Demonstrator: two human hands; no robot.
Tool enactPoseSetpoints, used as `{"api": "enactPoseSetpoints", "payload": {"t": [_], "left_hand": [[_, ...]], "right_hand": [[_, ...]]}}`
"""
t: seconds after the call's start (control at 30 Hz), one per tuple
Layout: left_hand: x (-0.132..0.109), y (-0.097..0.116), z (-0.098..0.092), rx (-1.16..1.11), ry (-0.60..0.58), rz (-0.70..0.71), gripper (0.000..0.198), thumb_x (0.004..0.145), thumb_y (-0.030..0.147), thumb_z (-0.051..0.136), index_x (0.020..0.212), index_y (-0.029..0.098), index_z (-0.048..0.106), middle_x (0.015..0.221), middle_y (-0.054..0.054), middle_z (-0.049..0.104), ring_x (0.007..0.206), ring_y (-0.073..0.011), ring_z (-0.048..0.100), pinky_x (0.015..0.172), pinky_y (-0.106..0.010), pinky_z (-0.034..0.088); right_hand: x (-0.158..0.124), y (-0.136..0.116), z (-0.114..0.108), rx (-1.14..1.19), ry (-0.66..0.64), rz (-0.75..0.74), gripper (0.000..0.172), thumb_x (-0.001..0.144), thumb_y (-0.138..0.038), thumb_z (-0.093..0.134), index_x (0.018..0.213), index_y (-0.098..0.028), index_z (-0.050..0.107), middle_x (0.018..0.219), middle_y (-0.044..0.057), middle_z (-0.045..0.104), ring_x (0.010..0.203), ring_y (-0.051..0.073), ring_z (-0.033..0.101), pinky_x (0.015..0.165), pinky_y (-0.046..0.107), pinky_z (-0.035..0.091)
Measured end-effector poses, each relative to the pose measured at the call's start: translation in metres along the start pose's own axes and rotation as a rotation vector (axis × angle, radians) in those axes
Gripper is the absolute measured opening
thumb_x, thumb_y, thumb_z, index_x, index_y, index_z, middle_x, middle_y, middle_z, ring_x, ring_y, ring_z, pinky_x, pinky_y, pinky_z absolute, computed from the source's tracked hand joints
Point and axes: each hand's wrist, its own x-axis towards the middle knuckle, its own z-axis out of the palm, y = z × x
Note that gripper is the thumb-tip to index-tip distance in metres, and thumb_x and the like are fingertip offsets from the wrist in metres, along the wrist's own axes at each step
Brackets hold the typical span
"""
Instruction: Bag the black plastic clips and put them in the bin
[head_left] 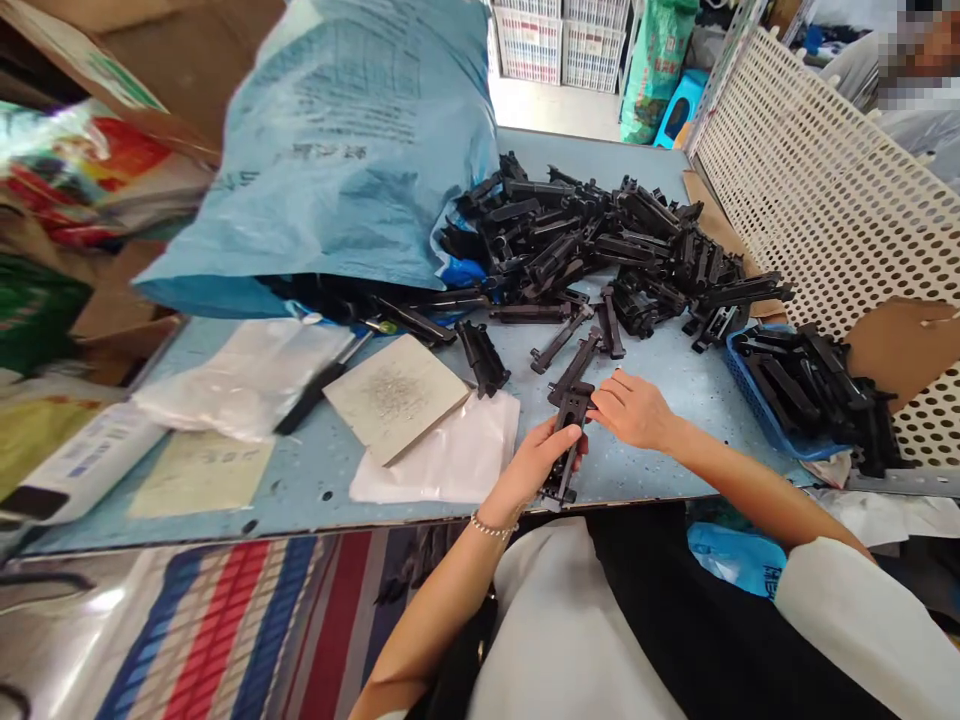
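Piece of black plastic (571, 405), long and narrow, is held over the near edge of the table (675, 375). The left hand (536, 465) is wrapped around its lower half and the right hand (634, 410) pinches its top. The basket (756, 410) just right holds some such pieces. A far bigger pile (600, 240) lies beyond, unsorted.

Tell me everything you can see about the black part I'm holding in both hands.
The black part is a long, narrow, matte piece, plastic by its look, with a notched upper end. It points away from the body, over the near edge of the blue table. The left hand grips its middle, and the right hand pinches its upper end. Finer detail is blurred.
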Motion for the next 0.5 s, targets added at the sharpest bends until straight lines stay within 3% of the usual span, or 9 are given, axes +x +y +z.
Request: {"api": "enactPoseSetpoints", "payload": {"t": [0.17,0.27,0.37,0.43,0.5], "left_hand": [[0.010,-0.003,0.003,-0.041,0.214,0.104,0.051,0.077,0.064,0.074,0.094,0.017,0.064,0.070,0.000,0.064,0.056,-0.0104,0.054,0.049,-0.021,0.040],[0.017,0.004,0.000,-0.259,0.258,0.076,0.063,0.073,0.066,0.077,0.109,0.016,0.064,0.080,0.000,0.065,0.058,-0.0099,0.056,0.051,-0.022,0.045],[0.019,0.010,0.004,-0.366,0.182,-0.022,0.069,0.069,0.066,0.081,0.112,0.015,0.064,0.081,0.000,0.064,0.058,-0.0098,0.056,0.049,-0.021,0.044],[0.017,0.008,0.011,-0.366,0.164,-0.042,0.068,0.071,0.067,0.079,0.112,0.015,0.064,0.081,-0.001,0.063,0.058,-0.0098,0.055,0.048,-0.021,0.041],[0.012,0.001,0.017,-0.290,0.251,0.053,0.061,0.076,0.066,0.075,0.110,0.016,0.062,0.079,0.000,0.062,0.058,-0.0100,0.054,0.050,-0.022,0.042]], "right_hand": [[-0.009,-0.008,0.023,0.356,-0.069,0.202,0.054,0.111,-0.044,0.011,0.084,-0.021,0.051,0.066,-0.001,0.052,0.060,0.015,0.049,0.059,0.030,0.044],[-0.025,-0.020,0.027,0.193,-0.137,0.065,0.047,0.108,-0.053,0.031,0.089,-0.019,0.057,0.079,0.004,0.062,0.074,0.018,0.056,0.066,0.032,0.045],[-0.036,-0.029,0.029,-0.005,-0.169,-0.110,0.039,0.103,-0.050,0.048,0.084,-0.018,0.059,0.084,0.010,0.064,0.082,0.022,0.055,0.070,0.035,0.044],[-0.041,-0.031,0.034,0.081,-0.209,-0.091,0.037,0.103,-0.045,0.048,0.078,-0.020,0.058,0.079,0.008,0.062,0.078,0.021,0.054,0.069,0.035,0.043],[-0.048,-0.033,0.043,0.326,-0.270,0.084,0.040,0.105,-0.046,0.043,0.076,-0.021,0.056,0.072,0.004,0.058,0.070,0.019,0.052,0.065,0.033,0.044]]}}
